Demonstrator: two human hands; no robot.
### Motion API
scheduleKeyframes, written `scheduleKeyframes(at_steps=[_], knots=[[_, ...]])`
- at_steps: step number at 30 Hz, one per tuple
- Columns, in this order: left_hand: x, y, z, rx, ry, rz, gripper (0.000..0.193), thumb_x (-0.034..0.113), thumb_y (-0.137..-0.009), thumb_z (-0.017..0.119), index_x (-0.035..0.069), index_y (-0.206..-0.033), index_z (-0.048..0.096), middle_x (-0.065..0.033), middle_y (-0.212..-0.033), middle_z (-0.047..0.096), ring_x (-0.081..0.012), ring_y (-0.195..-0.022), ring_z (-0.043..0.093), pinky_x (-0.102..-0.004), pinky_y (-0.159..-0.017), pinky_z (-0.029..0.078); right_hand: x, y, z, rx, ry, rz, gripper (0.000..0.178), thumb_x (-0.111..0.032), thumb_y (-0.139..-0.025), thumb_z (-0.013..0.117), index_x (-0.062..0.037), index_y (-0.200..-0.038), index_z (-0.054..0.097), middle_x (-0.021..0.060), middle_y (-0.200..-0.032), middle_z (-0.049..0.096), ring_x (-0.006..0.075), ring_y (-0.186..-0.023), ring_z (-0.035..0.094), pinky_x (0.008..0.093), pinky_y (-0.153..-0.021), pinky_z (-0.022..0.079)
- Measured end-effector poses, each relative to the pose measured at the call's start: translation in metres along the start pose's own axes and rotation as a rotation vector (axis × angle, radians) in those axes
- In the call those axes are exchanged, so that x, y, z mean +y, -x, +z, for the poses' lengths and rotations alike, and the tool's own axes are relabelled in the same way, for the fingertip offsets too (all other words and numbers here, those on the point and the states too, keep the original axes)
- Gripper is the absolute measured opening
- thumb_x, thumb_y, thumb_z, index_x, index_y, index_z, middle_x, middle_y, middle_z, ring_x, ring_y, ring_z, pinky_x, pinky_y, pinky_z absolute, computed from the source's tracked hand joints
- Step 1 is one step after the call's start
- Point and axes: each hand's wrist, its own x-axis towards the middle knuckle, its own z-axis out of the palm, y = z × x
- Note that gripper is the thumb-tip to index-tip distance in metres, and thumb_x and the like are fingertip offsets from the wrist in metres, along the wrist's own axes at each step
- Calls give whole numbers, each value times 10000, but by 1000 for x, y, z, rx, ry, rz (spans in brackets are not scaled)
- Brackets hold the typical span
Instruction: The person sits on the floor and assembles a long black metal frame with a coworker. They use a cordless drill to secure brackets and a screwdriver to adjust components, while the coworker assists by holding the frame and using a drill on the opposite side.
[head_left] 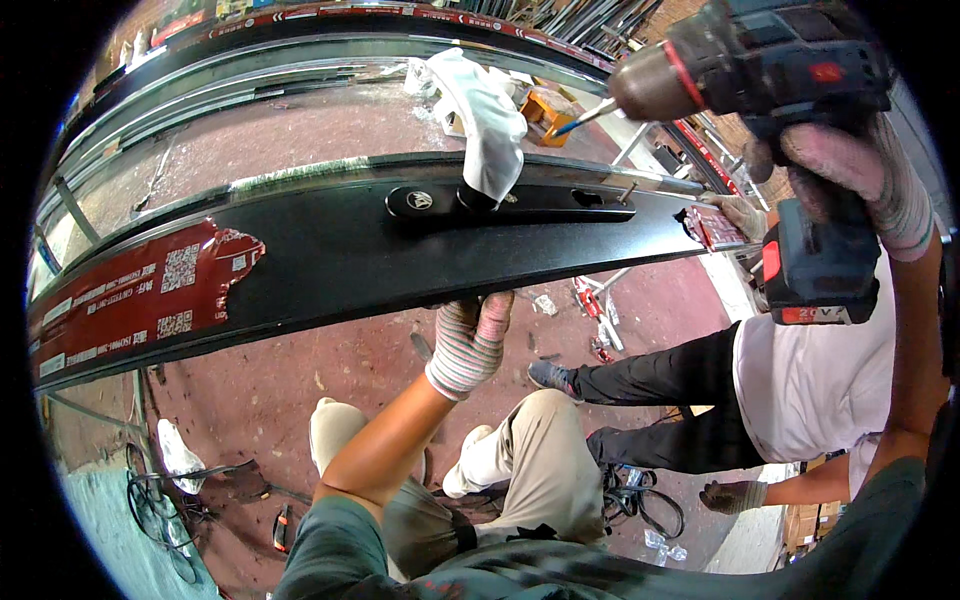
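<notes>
A long black metal profile (330, 260) lies across the view in front of me. My left hand (470, 345), in a striped work glove, grips its near edge from below. On the profile sits a long black handle plate (545, 205); its lever is wrapped in a white cover (485, 115). A screw (628, 190) stands up near the plate's right end. My right hand (860, 175), gloved too, is closed round the grip of a cordless drill (760, 70). The drill is raised above the profile, and its bit (583, 118) points left, apart from the screw.
At the right stands a co-worker in a white shirt (820, 390); one gloved hand (740, 215) is at the profile's right end. Red film (130, 300) covers the profile's left part. More profiles (300, 50) lie behind. Cables (640, 505) and pliers (281, 527) are on the floor.
</notes>
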Motion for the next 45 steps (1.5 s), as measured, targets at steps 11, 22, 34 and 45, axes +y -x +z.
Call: scheduleKeyframes(at_steps=[11, 22, 34, 45], knots=[[17, -1, -38, 71, -186, -1, 181, 138, -989, 559, 60, -1152, 566, -19, -992, 591, -109, -867, 530, -248, -779, 428, -51, -53, 39, -330, -60, -73, 359, -265, -833, 713, 9, -1050, 629, 60, -708, 648, 100, -490, 580, 223, -407, 465], [22, -2, -48, 135, -293, 82, 187, 296, -988, 580, 112, -1006, 553, 32, -732, 498, -73, -590, 438, -238, -521, 364, -76, -78, 46, -326, -158, -177, 396, -179, -777, 792, -3, -1084, 614, 69, -766, 662, 116, -570, 606, 245, -463, 494], [15, -2, -20, 58, -161, -108, 254, 109, -979, 574, 7, -1210, 549, -68, -1140, 602, -151, -1026, 523, -273, -939, 398, -79, -100, 9, -543, -144, -415, 697, -108, -718, 854, -44, -1279, 446, 68, -942, 663, 160, -754, 636, 306, -651, 537], [12, -1, -19, 91, -62, -65, 170, 126, -970, 588, 74, -1129, 560, -4, -1001, 578, -97, -887, 506, -236, -796, 385, -76, -99, 10, -543, -91, -355, 607, -168, -739, 823, -35, -1233, 496, 64, -869, 652, 146, -688, 620, 290, -608, 529]])
